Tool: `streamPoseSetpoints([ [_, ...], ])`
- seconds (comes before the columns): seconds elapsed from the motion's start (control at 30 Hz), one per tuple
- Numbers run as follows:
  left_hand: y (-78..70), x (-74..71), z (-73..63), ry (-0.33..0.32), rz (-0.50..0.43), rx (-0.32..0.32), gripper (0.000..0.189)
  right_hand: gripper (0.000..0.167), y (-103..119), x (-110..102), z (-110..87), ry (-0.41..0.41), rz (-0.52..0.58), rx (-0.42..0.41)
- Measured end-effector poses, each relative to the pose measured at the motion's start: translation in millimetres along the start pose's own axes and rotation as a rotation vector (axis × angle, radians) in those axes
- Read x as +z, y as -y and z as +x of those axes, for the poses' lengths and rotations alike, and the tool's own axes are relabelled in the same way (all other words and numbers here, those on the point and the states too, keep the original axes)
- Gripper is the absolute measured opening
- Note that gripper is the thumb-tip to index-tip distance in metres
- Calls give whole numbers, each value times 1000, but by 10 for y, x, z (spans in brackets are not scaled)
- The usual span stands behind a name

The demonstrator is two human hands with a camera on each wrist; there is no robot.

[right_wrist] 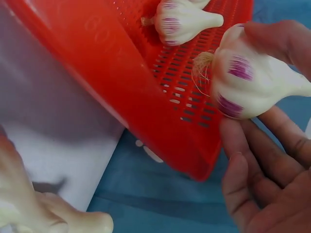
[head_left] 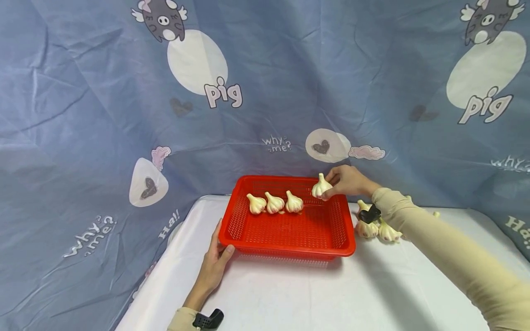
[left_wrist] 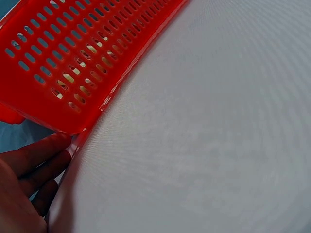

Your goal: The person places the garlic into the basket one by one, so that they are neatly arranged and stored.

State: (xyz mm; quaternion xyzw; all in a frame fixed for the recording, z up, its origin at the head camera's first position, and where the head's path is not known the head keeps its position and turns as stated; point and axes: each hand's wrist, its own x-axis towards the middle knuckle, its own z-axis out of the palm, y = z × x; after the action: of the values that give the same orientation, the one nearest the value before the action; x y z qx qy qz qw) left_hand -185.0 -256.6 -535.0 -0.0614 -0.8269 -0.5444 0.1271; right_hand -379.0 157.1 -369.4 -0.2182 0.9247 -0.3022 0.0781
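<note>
In the head view my right hand pinches a garlic bulb over the right back part of a red plastic basket. The right wrist view shows the thumb on one side of this garlic bulb and fingers under it, its roots toward the basket. Three more garlic bulbs lie in a row inside the basket, stems toward the back. My left hand rests at the basket's front left corner; in the left wrist view its fairly straight fingers touch the red wall from outside.
Several garlic bulbs lie on the white tabletop right of the basket, partly hidden by my right forearm. A blue printed cloth hangs behind the table.
</note>
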Motion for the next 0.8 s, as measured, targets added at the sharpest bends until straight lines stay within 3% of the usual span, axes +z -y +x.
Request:
streamPoseSetpoints([
  [0.17, 11, 2, 4, 0, 2, 7, 80, 51, -9, 86, 63, 28, -9, -5],
  [0.5, 11, 0, 9, 6, 6, 15, 80, 49, -52, 229, 169, 8, -80, -35],
  [0.8, 14, 12, 15, -2, 12, 9, 81, 55, -52, 289, 218, 57, -191, -21],
])
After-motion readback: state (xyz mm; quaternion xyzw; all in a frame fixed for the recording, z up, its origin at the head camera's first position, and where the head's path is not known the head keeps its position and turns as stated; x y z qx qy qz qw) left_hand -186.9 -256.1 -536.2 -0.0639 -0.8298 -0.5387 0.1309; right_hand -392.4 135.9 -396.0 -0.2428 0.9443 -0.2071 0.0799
